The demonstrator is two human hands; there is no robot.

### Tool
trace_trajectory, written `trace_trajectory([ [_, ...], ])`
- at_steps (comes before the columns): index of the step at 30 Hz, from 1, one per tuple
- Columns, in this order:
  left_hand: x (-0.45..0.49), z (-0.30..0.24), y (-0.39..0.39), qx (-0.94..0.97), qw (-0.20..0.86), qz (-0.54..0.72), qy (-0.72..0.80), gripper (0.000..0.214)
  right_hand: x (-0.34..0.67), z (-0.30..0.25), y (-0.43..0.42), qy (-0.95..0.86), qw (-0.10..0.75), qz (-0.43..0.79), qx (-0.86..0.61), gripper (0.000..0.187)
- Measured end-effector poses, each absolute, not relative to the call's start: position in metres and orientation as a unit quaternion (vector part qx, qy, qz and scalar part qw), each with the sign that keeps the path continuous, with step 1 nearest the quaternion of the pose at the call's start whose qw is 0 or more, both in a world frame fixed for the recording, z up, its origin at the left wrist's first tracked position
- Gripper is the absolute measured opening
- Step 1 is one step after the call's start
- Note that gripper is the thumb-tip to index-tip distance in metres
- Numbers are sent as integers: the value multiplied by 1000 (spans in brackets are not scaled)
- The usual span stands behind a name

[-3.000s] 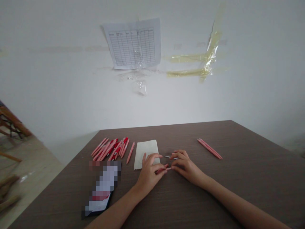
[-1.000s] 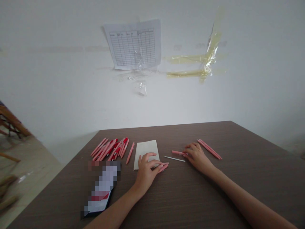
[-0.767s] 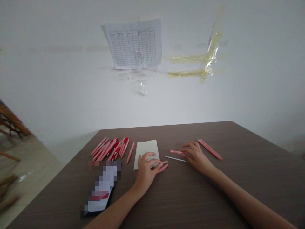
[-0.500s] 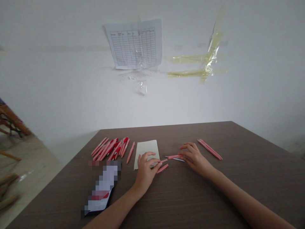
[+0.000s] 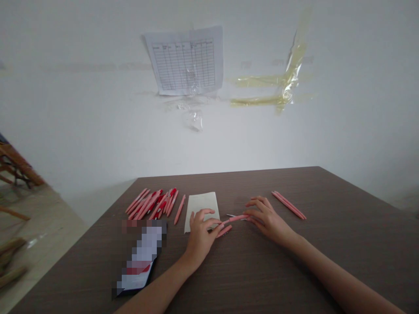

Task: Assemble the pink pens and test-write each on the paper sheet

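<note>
Head view: left grip (image 5: 202, 233) pinching slim pink tube (image 5: 226, 221); right grip (image 5: 270, 219) clasping smooth pink barrel (image 5: 238, 217), ends meeting; thin pale rod (image 5: 230, 215) behind; wood-grained counter (image 5: 248, 270).

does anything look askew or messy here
Yes: on the wall, the printed sheet hangs crooked, its top edge sloping, and the yellowish tape to its right is wrinkled. On the table, the pens at the left lie in a jumbled heap.
</note>
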State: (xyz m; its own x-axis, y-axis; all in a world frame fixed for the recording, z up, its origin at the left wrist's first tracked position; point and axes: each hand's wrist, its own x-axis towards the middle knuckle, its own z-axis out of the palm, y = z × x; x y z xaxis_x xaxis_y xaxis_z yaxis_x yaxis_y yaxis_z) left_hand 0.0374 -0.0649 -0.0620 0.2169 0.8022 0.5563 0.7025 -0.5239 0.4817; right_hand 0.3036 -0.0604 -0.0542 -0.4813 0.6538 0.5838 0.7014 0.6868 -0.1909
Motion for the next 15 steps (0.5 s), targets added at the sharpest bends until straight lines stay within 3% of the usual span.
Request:
trace_trajectory([
  [15,40,-64,-65,787,71,390,473,5,297,-53,-65,-873,300,-44,-382,22],
])
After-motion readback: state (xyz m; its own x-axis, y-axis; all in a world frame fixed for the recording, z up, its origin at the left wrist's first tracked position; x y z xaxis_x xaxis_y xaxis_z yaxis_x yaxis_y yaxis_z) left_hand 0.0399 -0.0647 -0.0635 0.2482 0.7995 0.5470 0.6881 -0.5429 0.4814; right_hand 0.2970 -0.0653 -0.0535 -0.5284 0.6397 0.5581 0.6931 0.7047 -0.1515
